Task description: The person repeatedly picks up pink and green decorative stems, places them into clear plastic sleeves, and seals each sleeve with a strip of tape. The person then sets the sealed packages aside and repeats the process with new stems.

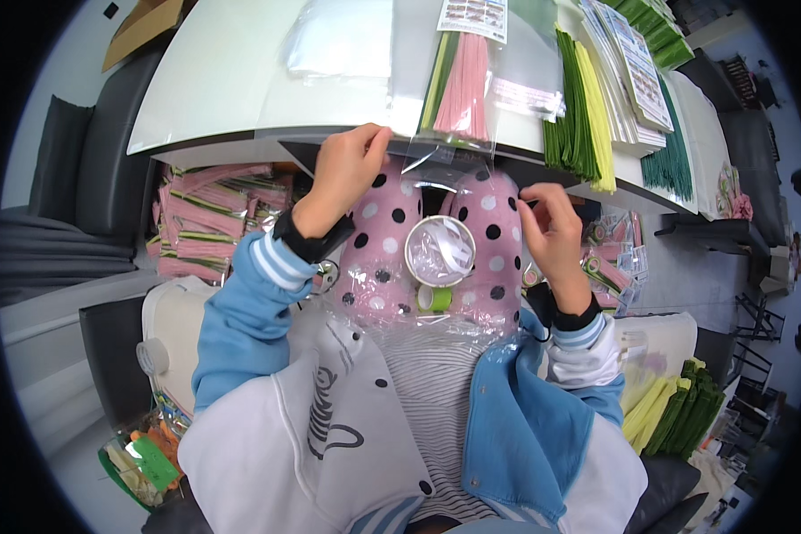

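Observation:
My left hand (pixel 350 163) is bent at the table's front edge, thumb and forefinger close together; whether they pinch clear film cannot be told. My right hand (pixel 554 223) hovers right of my knee, fingers curled, thumb a little apart, with nothing visible in it. Between them, a clear plastic bag (pixel 447 160) hangs its flap over the edge. Its part on the table holds pink pipe cleaners (pixel 464 87), green and yellow ones (pixel 438 80) and a printed card (pixel 474 19). A round tub (pixel 440 250) with clear film strips sits on my lap, beside a green tape roll (pixel 435 299).
On the white table (pixel 207 80) lie clear bags (pixel 340 40), dark green pipe cleaners (pixel 567 107), yellow ones (pixel 594 113) and stacked printed cards (pixel 631 73). Filled packs (pixel 203 213) are piled below at left, more (pixel 614 267) at right. A tape roll (pixel 152 357) rests on the left seat.

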`<action>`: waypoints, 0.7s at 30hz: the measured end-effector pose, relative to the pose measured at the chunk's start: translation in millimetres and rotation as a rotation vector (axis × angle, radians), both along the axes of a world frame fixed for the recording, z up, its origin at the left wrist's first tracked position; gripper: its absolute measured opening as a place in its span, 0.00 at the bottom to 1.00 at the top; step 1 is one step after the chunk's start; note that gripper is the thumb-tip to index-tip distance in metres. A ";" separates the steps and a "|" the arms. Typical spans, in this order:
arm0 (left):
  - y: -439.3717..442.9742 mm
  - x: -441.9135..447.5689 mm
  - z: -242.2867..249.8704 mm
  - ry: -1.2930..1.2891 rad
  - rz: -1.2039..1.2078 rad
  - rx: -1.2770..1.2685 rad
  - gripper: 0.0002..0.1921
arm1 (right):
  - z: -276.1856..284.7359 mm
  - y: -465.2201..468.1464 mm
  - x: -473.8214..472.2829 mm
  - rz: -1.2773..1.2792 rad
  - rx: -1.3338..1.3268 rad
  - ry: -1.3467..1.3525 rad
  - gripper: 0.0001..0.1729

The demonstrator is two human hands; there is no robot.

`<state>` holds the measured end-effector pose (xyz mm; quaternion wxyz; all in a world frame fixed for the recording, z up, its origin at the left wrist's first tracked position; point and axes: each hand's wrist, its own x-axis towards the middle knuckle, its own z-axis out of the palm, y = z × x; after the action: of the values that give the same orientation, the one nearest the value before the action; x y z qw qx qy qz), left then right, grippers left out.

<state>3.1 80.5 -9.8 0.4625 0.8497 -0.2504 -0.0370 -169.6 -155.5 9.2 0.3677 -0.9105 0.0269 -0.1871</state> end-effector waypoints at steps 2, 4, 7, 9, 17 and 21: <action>4.8 3.4 5.7 -0.455 -0.009 0.278 0.14 | -6.2 -10.3 17.6 -0.033 -0.233 -0.115 0.28; -2.5 12.1 7.7 -0.721 -0.162 0.295 0.23 | -15.9 -13.2 38.2 0.051 -0.412 -0.126 0.34; -19.1 22.4 3.9 -0.755 -0.409 0.343 0.36 | -27.1 -9.7 67.9 0.134 -0.481 -0.115 0.35; -30.4 26.9 -1.8 -0.799 -0.463 0.319 0.34 | -29.7 -9.9 83.2 0.191 -0.494 -0.184 0.34; -31.7 26.6 -14.3 -0.529 -0.598 0.042 0.20 | -44.7 -29.3 78.5 0.268 -0.056 -0.118 0.23; -34.8 6.1 -14.3 -0.270 -0.470 -0.183 0.10 | -57.6 -26.4 65.9 0.271 0.453 -0.157 0.14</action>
<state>9.2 45.7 -24.1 0.4786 0.7201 -0.5023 -0.0072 -103.7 -181.9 -48.4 0.5846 -0.7831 -0.0825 -0.1952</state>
